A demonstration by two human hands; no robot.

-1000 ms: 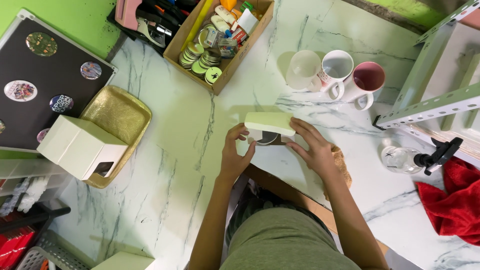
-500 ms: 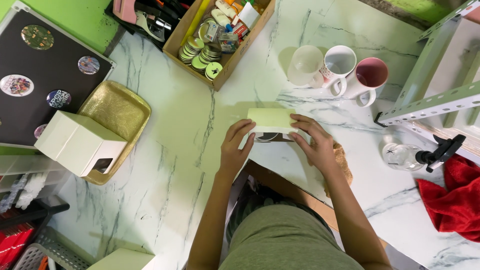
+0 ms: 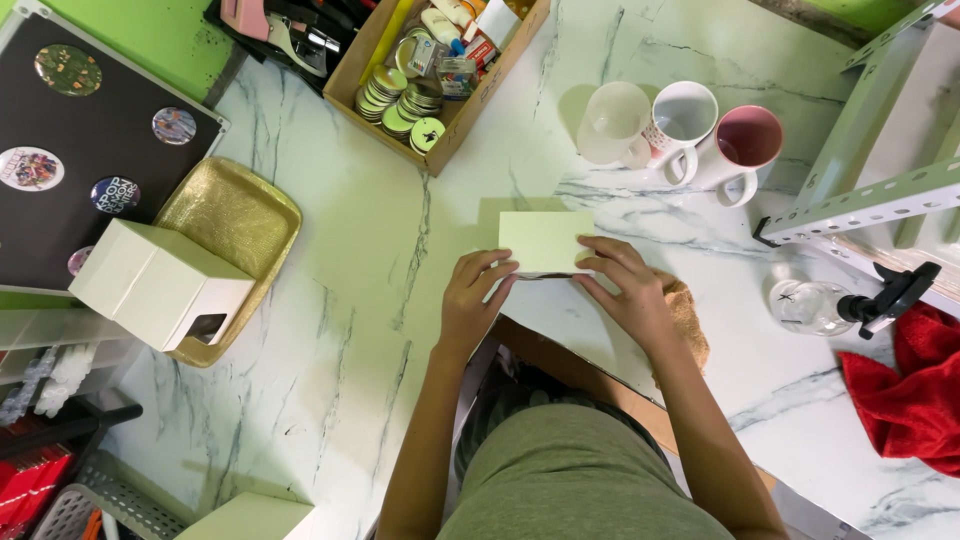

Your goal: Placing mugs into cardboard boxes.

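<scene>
A small pale-green box [image 3: 543,241] rests on the white marble table [image 3: 350,300] in front of me. My left hand [image 3: 472,296] grips its near left corner. My right hand [image 3: 622,288] holds its right side, fingers curled over the edge. Something dark shows just under the box's near edge, mostly hidden. Three mugs [image 3: 680,125] stand a little beyond the box to the right.
A cardboard box of round badges [image 3: 420,80] sits at the back. At the left a white carton [image 3: 155,285] lies on a gold tray [image 3: 235,215] beside a black board with badges [image 3: 70,150]. A spray bottle [image 3: 830,305] and red cloth [image 3: 910,400] lie right, under a metal shelf [image 3: 880,130].
The box has been turned so its flat face points up and it sits lower on the table. Both hands stayed on it.
</scene>
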